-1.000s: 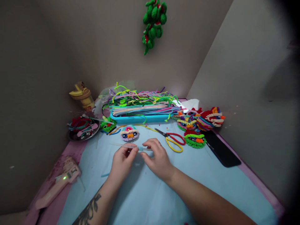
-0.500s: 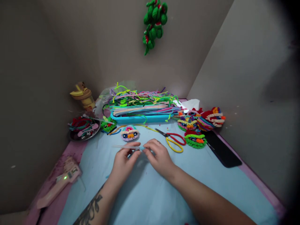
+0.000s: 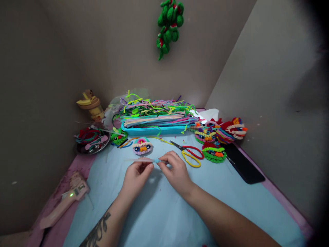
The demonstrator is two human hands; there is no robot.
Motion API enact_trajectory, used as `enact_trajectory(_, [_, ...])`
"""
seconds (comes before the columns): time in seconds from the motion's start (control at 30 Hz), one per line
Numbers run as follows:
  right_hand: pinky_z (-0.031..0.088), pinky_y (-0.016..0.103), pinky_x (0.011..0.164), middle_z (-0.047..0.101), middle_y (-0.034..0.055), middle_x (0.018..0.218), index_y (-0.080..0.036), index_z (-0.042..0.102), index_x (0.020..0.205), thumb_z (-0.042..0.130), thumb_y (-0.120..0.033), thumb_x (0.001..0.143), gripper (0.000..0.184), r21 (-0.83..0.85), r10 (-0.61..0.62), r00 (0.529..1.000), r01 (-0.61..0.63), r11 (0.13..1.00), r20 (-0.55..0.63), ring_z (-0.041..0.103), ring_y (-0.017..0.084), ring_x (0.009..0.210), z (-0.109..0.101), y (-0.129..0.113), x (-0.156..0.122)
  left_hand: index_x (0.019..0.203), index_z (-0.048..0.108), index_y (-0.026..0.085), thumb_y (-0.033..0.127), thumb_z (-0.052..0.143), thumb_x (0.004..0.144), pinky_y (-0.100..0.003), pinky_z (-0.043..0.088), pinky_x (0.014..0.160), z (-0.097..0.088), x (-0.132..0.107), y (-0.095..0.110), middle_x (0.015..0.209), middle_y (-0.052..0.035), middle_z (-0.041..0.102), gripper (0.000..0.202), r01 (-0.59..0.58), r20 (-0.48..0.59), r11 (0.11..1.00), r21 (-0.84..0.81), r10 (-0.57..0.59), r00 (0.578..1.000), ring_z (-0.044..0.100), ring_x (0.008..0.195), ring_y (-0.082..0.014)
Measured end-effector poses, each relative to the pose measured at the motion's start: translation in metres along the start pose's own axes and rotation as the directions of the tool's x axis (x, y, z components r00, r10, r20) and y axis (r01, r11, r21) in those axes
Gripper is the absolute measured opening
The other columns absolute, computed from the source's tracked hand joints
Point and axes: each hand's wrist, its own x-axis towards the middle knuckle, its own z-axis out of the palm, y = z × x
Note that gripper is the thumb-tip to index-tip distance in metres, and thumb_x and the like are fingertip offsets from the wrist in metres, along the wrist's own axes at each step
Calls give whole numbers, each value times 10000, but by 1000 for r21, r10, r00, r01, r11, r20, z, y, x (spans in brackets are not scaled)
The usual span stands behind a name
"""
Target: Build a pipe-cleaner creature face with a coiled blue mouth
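A thin, whitish, see-through stick (image 3: 132,160) lies level across my fingers, its free end pointing left. My left hand (image 3: 137,175) is closed on it, thumb against fingers. Around the stick, between both hands, sits a small light blue coil of pipe cleaner (image 3: 156,160). The fingertips of my right hand (image 3: 176,171) pinch at the coil's right side. Just beyond the hands lies a round pastel pipe-cleaner face (image 3: 143,146) with an orange beak. Scissors (image 3: 191,152) with one red and one yellow handle rest past my right hand.
A blue tray (image 3: 154,130) heaped with pipe cleaners stands at the back. At the left are a metal bowl (image 3: 96,151) and a pink glue gun (image 3: 64,206) with a green light. Finished faces (image 3: 214,153) and a black phone (image 3: 244,164) lie at the right.
The fingers of my right hand have shifted slightly at the coil and lifted a little. More of the light blue coil now shows between the hands.
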Motion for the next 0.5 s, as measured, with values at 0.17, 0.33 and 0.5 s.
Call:
enact_trajectory(0.17, [459,277,690,563,13,781,-200,584,799,597,-103,784,99,-11,-5,1000,5,1000,-12,571,156,764,1,1,-2,795,646,132,332,644,723,-228,459,629,1,-1,2,760,-25,635,213,3,5,999,-48,-2,1000,568,691,-138])
enact_trajectory(0.33, [451,277,677,543,5,756,-202,545,753,577,-59,736,148,-35,5,1000,-5,999,-16,558,159,747,3,-1,-4,773,652,133,352,666,696,-218,438,576,2,-2,3,664,-2,620,233,67,-19,995,-67,-68,998,549,618,-127])
enact_trajectory(0.5, [448,297,689,544,11,760,-207,518,751,564,-52,728,164,-62,-11,1000,11,998,1,546,175,769,4,-2,-5,766,680,132,348,669,701,-238,462,638,2,-2,4,768,-42,685,226,46,-55,997,-59,-49,997,594,692,-152])
